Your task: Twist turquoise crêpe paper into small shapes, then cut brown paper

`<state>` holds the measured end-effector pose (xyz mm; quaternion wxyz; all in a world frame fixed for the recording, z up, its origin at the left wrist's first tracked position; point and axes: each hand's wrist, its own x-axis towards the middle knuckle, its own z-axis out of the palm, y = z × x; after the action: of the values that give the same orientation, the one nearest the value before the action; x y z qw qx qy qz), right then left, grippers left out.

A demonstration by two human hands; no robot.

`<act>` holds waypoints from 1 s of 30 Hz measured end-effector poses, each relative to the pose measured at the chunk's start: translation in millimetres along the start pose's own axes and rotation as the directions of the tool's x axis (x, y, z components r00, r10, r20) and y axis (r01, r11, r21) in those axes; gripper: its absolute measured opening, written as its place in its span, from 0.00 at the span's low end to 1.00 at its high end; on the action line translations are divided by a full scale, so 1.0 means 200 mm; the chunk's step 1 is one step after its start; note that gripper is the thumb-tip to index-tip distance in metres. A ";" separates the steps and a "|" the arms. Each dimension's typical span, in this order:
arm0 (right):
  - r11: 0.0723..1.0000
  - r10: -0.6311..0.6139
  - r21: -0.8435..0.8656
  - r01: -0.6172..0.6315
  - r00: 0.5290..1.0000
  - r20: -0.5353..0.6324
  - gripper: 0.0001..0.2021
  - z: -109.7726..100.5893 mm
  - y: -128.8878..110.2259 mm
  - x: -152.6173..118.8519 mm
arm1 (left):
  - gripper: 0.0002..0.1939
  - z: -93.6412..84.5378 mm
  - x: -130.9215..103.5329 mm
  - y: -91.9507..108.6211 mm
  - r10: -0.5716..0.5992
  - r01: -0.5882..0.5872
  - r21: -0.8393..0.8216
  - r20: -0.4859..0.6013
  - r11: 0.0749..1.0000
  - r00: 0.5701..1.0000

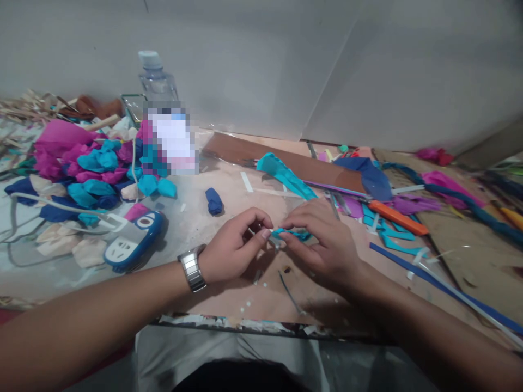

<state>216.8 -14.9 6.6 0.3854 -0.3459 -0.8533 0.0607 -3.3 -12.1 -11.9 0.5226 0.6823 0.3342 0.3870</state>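
My right hand (322, 239) pinches a small turquoise strip (292, 234) between thumb and fingers, just above the table. Close beside it, my left hand (241, 239) has its thumb and index finger pressed together near the strip's left end; what lies between those fingertips is too small to make out. A silver watch (192, 269) is on the left wrist. Behind the right hand lies a longer turquoise strip (286, 175). A crumpled dark blue piece (214, 201) rests beyond the left hand.
At the left are a pile of pink, blue and turquoise pieces (100, 163), a blue-and-white power strip (133, 239) with a cable, and a bottle (157, 81). An orange cutter (398, 216), a brown strip (281, 158) and coloured scraps lie at the right. The table's front edge (245, 325) is near.
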 end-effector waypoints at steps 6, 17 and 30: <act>0.998 -0.060 -0.008 0.060 0.998 -0.005 0.04 0.00 0.00 0.00 | 0.07 -0.02 0.01 0.01 0.121 -0.110 0.147 -0.071 0.983 0.990; 0.994 -0.108 0.035 0.107 0.994 -0.001 0.05 0.00 0.00 0.00 | 0.08 -0.02 0.01 0.01 0.126 -0.120 0.120 -0.039 0.985 0.991; 0.996 -0.050 0.077 0.050 0.999 0.005 0.07 -0.01 0.01 -0.02 | 0.06 -0.04 0.03 0.00 0.238 -0.246 0.139 0.074 0.959 0.968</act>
<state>220.0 -15.8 4.9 0.3967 -0.3092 -0.8601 0.0852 -7.3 -2.5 -8.8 0.4290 0.7653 0.2608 0.4028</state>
